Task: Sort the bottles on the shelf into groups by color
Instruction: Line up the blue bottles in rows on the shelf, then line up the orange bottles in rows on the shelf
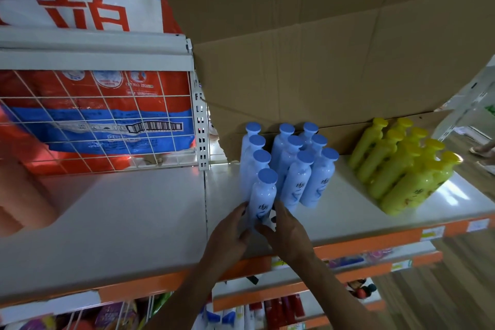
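Pale blue plastic under a darker blue flat cap, the front blue bottle (263, 194) stands upright near the front edge of the white shelf (134, 211). My left hand (229, 234) and right hand (288, 233) curl round its lower half from either side, covering part of a dark brush-script label I cannot read. Behind it the other blue bottles (297, 163) stand in close rows bearing the same mark, well apart from the yellow bottles (401, 169) on the right, while the detergent bags (88, 8) on the left show large red Chinese characters and a barcode.
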A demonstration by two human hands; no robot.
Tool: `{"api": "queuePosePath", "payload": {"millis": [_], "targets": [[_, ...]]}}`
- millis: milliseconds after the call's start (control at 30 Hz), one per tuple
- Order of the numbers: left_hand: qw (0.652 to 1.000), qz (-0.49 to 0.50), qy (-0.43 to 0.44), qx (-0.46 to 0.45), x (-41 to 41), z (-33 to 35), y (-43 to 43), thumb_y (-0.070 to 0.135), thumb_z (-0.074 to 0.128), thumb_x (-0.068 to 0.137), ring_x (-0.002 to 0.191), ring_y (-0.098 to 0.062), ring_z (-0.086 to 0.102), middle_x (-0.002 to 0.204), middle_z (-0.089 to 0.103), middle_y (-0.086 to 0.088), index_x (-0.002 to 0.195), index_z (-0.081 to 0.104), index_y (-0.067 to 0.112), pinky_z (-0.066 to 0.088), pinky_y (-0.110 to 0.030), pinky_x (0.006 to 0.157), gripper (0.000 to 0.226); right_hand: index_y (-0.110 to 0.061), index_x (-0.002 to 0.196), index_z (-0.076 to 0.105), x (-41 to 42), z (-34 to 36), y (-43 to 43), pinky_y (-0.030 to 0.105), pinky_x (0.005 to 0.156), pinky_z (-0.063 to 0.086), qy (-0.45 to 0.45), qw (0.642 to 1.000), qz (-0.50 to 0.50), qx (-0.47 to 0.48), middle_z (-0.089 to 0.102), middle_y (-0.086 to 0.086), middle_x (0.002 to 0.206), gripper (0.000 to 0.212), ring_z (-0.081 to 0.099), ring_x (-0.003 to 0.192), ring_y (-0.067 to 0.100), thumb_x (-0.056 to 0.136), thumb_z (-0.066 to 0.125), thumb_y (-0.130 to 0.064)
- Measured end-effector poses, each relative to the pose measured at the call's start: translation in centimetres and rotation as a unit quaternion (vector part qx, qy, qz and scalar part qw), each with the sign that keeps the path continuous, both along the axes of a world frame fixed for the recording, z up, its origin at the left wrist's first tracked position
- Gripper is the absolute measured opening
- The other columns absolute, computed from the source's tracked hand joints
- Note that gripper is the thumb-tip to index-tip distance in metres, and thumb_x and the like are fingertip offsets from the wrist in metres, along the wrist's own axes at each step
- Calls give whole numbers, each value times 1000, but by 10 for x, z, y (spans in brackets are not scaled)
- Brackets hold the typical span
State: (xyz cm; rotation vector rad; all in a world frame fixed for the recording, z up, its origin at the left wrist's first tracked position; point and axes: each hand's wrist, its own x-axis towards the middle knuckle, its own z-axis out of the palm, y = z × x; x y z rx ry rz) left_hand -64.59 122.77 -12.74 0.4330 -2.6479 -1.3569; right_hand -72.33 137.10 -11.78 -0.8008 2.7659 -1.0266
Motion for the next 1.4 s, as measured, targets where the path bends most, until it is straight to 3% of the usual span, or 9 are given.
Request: {"api": "queuePosePath", "payload": {"millis": [100, 167, 267, 467, 600, 767, 967, 1133, 1400], "targets": [[1000, -2, 3, 8, 8, -4, -7, 22, 59, 96, 135, -13, 44, 153, 39, 6, 151, 30, 29, 37, -24, 107, 62, -15, 128, 44, 15, -4, 9, 30, 77, 52, 24, 999, -22, 9, 54, 3, 126, 57, 62, 104, 21, 83, 72, -37], [1000, 5, 6, 1, 16, -6, -15, 23, 60, 96, 138, -12, 40, 155, 37, 7, 150, 31, 30, 38, -31, 111, 62, -14, 119, 49, 26, -8, 13, 32, 72, 52, 48, 998, -30, 22, 56, 3, 116, 46, 62, 99, 21, 84, 71, -34], [999, 26, 12, -33, 28, -9, -31, 26, 60, 96, 140, -11, 37, 155, 37, 9, 150, 32, 32, 34, -28, 111, 61, -16, 111, 59, 39, -11, 11, 29, 70, 53, 94, 995, -7, 34, 60, 1, 105, 33, 62, 92, 21, 83, 72, -29], [986, 60, 30, -155, 55, -5, -70, 30, 63, 92, 134, -16, 43, 146, 49, 3, 146, 43, 25, 31, -28, 109, 57, -18, 121, 61, 54, 2, -19, 30, 80, 57, 147, 986, 60, 54, 66, 1, 115, 39, 65, 99, 19, 86, 68, -33], [971, 73, 30, -226, 82, -5, -103, 32, 66, 88, 132, -25, 49, 142, 54, -5, 142, 49, 20, 42, -45, 108, 58, -17, 125, 59, 65, 13, -47, 31, 82, 58, 163, 980, 101, 54, 65, 3, 121, 41, 64, 104, 19, 88, 66, -33], [961, 149, 43, -227, 132, 0, -143, 37, 58, 84, 129, -32, 52, 137, 59, -9, 136, 56, 17, 46, -51, 103, 56, -13, 130, 56, 80, 17, -88, 34, 92, 53, 170, 974, 141, 60, 62, 7, 128, 47, 60, 114, 24, 88, 65, -32], [943, 243, 38, -224, 200, 11, -184, 34, 62, 82, 124, -33, 56, 134, 61, -10, 134, 58, 16, 50, -51, 99, 55, -22, 150, 33, 110, 27, -150, 26, 113, 27, 139, 958, 240, 78, 36, -3, 153, 58, 33, 140, 15, 97, 48, -43], [915, 339, 18, -220, 252, 19, -204, 26, 72, 83, 121, -34, 58, 132, 61, -12, 133, 59, 14, 50, -48, 98, 53, -22, 152, 28, 126, 34, -208, 24, 114, 25, 144, 929, 332, 81, 30, -5, 156, 61, 27, 142, 11, 97, 47, -42], [872, 461, -12, -164, 290, 26, -225, 30, 66, 89, 131, -27, 48, 141, 53, -6, 139, 52, 17, 39, -37, 107, 53, -23, 149, 30, 138, 38, -270, 22, 111, 25, 142, 892, 426, 47, 31, -8, 154, 58, 28, 140, 9, 96, 48, -37]]}}
